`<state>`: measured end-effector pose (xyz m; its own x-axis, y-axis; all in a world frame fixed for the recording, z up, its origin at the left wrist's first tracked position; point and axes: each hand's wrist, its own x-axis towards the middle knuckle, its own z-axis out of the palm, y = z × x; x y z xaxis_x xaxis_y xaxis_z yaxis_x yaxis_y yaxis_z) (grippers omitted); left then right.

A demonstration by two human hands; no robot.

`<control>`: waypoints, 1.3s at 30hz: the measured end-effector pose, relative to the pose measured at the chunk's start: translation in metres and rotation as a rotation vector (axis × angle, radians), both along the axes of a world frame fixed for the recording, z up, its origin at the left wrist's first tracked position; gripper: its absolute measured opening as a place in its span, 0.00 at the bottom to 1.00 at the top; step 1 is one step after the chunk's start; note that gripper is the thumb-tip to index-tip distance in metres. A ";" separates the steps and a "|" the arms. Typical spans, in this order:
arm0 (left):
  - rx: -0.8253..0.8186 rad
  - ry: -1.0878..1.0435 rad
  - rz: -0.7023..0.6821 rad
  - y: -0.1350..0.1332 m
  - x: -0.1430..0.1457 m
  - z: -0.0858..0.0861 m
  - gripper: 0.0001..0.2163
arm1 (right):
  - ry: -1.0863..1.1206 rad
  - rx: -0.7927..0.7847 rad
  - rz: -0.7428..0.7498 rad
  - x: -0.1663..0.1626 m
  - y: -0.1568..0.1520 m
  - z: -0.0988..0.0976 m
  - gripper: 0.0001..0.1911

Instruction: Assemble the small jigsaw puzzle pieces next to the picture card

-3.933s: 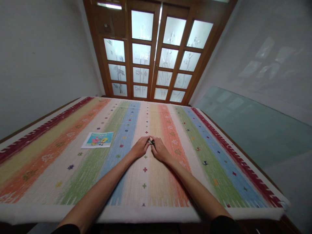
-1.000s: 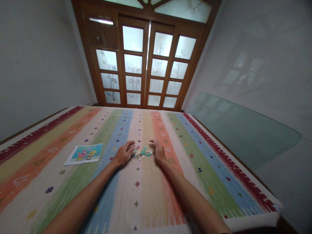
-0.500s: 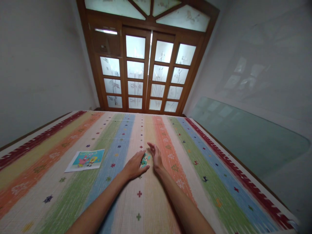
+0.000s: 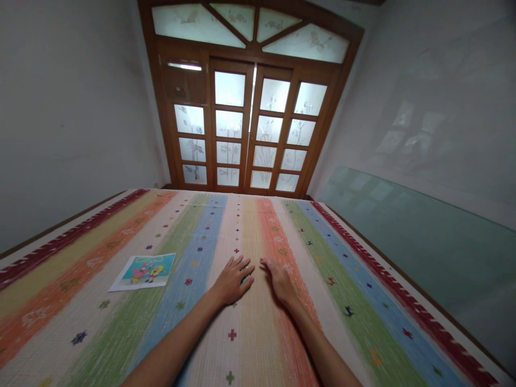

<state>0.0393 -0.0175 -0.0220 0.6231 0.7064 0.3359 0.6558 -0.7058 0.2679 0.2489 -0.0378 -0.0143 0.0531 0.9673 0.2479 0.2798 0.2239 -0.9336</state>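
Apparently my step is spreading jigsaw pieces (image 4: 244, 274) under my splayed left hand (image 4: 234, 281), loose right hand (image 4: 280, 277) apart beside it; next wants gentle pressure.

No text, brand or number is legible, even on the printed picture (image 4: 145, 272).

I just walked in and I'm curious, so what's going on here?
A person's left hand is spread over some small teal pieces on the striped cloth, mostly hiding them. The right hand is beside it, apart, with no object visible in it. A cartoon picture lies on the cloth, off to the left.
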 end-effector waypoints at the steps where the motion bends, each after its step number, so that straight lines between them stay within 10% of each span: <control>1: -0.003 -0.006 0.008 0.000 0.000 0.000 0.18 | -0.012 -0.001 0.000 0.000 0.000 0.001 0.37; 39: 0.025 -0.130 -0.011 0.000 -0.023 0.004 0.17 | -0.030 -0.052 -0.040 0.001 -0.006 0.008 0.31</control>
<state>0.0161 -0.0174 -0.0181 0.5811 0.6900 0.4316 0.6084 -0.7205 0.3327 0.2500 -0.0438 -0.0059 0.0849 0.9762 0.1995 0.3152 0.1636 -0.9348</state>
